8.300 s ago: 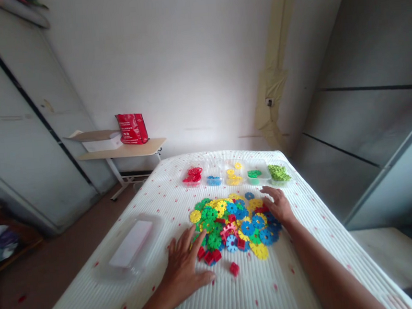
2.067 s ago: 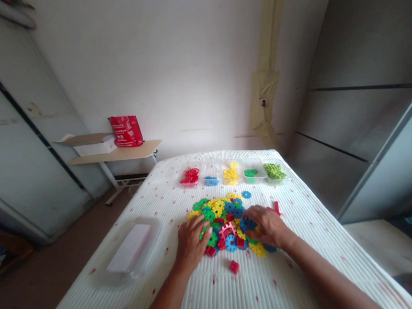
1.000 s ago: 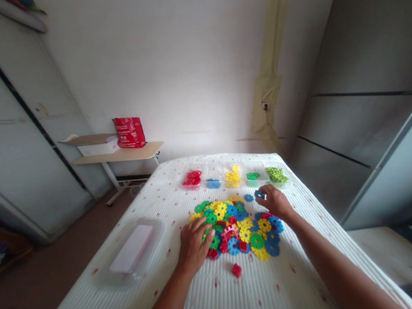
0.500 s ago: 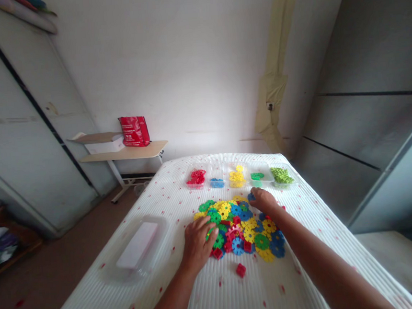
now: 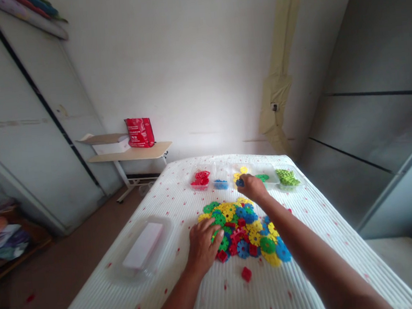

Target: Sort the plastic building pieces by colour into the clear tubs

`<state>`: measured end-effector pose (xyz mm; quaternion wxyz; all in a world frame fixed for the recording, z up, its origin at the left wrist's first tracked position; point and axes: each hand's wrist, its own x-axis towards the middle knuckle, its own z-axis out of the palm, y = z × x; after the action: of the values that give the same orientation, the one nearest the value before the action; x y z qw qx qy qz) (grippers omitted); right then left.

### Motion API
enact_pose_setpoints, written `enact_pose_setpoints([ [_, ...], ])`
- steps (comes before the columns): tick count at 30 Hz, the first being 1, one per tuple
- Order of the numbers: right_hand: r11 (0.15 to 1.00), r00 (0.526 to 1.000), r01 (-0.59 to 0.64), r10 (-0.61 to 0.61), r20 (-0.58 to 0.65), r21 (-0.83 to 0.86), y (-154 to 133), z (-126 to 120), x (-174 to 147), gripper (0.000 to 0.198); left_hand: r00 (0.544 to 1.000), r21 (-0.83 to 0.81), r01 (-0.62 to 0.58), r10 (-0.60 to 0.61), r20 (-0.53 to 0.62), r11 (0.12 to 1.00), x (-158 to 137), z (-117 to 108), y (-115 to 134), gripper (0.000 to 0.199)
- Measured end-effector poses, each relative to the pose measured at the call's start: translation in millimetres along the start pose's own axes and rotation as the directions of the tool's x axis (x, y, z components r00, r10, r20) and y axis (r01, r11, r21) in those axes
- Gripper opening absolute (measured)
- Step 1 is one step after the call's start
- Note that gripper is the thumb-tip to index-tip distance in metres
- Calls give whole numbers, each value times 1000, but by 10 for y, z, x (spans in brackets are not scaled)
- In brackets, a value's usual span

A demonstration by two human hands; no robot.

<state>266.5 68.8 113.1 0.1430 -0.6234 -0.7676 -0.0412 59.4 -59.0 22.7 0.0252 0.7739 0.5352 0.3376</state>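
My right hand is closed, pinching a blue snowflake disc above the front of the clear tub with yellow discs. My left hand lies with fingers apart at the left side of a mixed pile, its fingertips touching green discs. The pile also holds yellow discs, blue discs and red blocky pieces. One red block lies alone in front of the pile. My right forearm hides part of the pile's right side.
Along the back of the table stand tubs with red pieces, blue discs, green discs and light-green pieces. A clear lidded container with a white block is at left. A side table bears a red bag.
My right hand has moved left and away from me, carrying the blue disc from the pile's back edge to above the yellow tub. The left hand stays at the pile. The view has shifted slightly.
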Motion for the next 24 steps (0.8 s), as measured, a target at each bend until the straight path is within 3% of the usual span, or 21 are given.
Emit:
enact_pose_setpoints([
  [6,994,997,-26,34,-67,107,-425,-81,505,40,999,-33,40,-40,-9,999,-1,-29,19,31],
  [8,993,997,-2,11,-75,116,-452,-42,522,45,999,-41,41,-41,-15,998,-2,-35,19,31],
  [11,988,991,83,-67,-118,130,-365,27,365,33,999,-36,36,-37,-22,999,-6,-29,7,30],
  [17,990,983,61,-36,-182,129,257,66,-272,27,1000,-19,11,-11,-29,1000,-8,3,-18,28],
  [24,952,957,-253,272,-97,174,1176,-3,-944,24,999,6,-22,22,-33,1000,4,16,-33,26],
])
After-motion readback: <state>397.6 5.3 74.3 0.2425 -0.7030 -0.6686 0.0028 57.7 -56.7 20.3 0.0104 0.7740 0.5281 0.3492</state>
